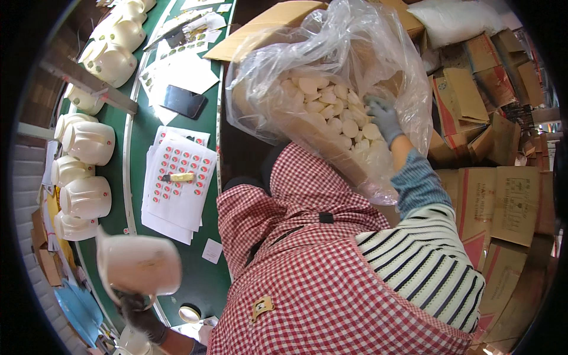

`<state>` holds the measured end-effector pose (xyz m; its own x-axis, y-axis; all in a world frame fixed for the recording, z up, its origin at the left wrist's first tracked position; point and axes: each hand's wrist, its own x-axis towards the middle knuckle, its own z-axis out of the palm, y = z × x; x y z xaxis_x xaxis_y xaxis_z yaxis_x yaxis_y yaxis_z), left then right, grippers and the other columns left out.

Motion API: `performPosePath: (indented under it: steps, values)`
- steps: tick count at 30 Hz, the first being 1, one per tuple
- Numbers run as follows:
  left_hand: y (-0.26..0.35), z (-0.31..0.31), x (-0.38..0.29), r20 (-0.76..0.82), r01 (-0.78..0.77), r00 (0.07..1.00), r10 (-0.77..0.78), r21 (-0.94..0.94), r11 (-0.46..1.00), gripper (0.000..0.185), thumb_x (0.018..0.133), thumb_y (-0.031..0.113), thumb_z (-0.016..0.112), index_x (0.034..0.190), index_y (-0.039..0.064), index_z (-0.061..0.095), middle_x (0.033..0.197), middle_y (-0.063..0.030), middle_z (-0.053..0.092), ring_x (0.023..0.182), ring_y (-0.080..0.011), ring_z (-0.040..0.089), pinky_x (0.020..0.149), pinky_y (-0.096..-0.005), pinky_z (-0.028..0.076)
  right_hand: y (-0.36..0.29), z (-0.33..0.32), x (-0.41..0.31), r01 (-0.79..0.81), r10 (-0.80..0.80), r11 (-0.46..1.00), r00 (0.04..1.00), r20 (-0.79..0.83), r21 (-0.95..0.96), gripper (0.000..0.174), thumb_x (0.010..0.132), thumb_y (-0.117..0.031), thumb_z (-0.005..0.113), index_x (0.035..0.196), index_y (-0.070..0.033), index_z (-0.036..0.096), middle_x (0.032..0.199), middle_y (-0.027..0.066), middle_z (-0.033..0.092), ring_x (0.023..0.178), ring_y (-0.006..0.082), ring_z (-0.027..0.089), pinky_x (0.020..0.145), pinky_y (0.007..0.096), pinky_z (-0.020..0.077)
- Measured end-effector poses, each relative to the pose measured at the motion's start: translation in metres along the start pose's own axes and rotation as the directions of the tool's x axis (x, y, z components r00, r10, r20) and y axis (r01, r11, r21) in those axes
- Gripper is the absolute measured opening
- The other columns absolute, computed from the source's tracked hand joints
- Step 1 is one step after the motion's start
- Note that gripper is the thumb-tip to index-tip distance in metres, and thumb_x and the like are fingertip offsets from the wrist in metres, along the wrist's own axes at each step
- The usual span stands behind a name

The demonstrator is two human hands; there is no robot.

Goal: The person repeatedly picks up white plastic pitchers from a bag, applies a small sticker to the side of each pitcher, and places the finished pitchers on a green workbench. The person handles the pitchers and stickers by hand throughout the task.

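Note:
In a dark grey glove, my left hand [140, 313] grips a glossy white plastic jug-like vessel [140, 266] near its handle, above the green bench. Motion blurs the vessel, and its body hides some of the fingers. My right hand [385, 119], in a light grey glove, reaches into a carton lined with a clear plastic bag [262, 102]. Its fingertips are at a heap of round off-white plastic discs [344, 115]; whether they hold one cannot be told.
On the green bench [191, 277] lie sticker sheets [182, 168] with a small yellowish tube [179, 177], a phone [184, 102] and a tape roll [189, 313]. Similar white vessels [86, 197] line the bench's far side under a metal bar [88, 82]. Cartons [492, 204] stack at right.

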<state>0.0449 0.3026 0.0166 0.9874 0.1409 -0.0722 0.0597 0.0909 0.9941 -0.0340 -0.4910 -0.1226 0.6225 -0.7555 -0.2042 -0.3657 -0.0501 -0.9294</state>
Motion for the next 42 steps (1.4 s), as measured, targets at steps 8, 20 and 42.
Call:
performPosePath:
  steps: [8, 20, 42]
  values:
    - [0.004, 0.209, -0.056, 0.107, 0.173, 0.96, -0.26, 0.507, 0.845, 0.016, 0.075, 0.005, 0.063, 0.09, 0.002, 0.061, 0.072, -0.0053, 0.06, 0.059, -0.0117, 0.054, 0.055, -0.0234, 0.041, 0.082, 0.073, 0.084, 0.177, 0.161, 0.442, 0.949, 0.272, -0.88, 0.067, 0.091, -0.025, 0.062, 0.152, -0.017, 0.035, 0.153, 0.0115, 0.039, 0.13, 0.0303, 0.05, 0.103, 0.0438, 0.0452]
    - [-0.046, 0.176, -0.071, -0.041, -0.049, 0.996, 0.083, 0.524, 0.85, 0.05, 0.081, -0.001, 0.064, 0.129, 0.002, 0.051, 0.117, -0.0073, 0.063, 0.11, -0.0172, 0.06, 0.098, -0.0347, 0.046, 0.106, 0.12, 0.115, 0.185, 0.511, 0.172, 0.823, 0.248, -0.968, 0.062, 0.088, -0.031, 0.067, 0.144, -0.014, 0.047, 0.149, 0.0106, 0.045, 0.132, 0.0327, 0.049, 0.106, 0.049, 0.0413]
    - [-0.023, 0.238, -0.074, 0.432, 0.085, 0.895, -0.115, 0.088, 0.993, 0.025, 0.071, 0.011, 0.077, 0.088, -0.001, 0.065, 0.131, -0.0229, 0.061, 0.116, -0.0256, 0.06, 0.1, -0.0378, 0.046, -0.149, 0.134, -0.201, 0.881, -0.735, 0.344, 0.036, 0.677, 0.326, 0.077, 0.078, -0.021, 0.077, 0.143, 0.0, 0.043, 0.143, 0.0245, 0.048, 0.125, 0.0388, 0.054, 0.105, 0.0442, 0.0417]
